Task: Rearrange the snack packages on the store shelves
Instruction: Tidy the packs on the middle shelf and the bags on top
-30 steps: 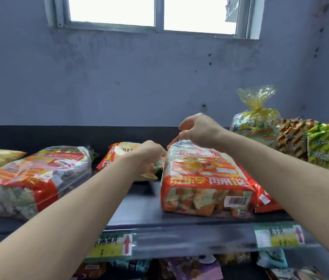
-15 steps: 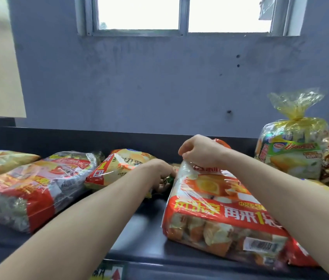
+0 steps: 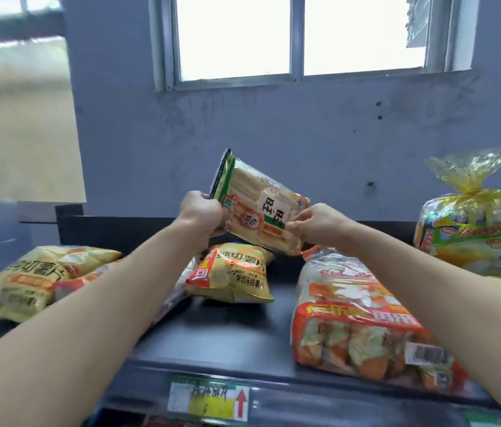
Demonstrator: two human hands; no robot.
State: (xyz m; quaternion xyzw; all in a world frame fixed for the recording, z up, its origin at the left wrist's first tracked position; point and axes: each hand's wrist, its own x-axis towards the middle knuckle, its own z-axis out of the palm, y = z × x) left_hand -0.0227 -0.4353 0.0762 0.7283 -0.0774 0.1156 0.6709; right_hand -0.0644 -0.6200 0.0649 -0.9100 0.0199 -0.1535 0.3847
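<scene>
Cracker pack (image 3: 261, 208) now lifted, both hands gripping

"旺旺" is printed in black on a white panel of the cracker pack (image 3: 261, 208). "原切马铃薯片" is read on the middle chip bag (image 3: 233, 274), and "切薯片" on the left chip bag (image 3: 35, 277) (its first character is unclear). A red arrow is shown on the shelf tag (image 3: 209, 400); its text is blurred.

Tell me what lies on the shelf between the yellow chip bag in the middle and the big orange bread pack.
Nothing: the head view shows bare dark shelf between the yellow chip bag and the orange bread pack.
</scene>
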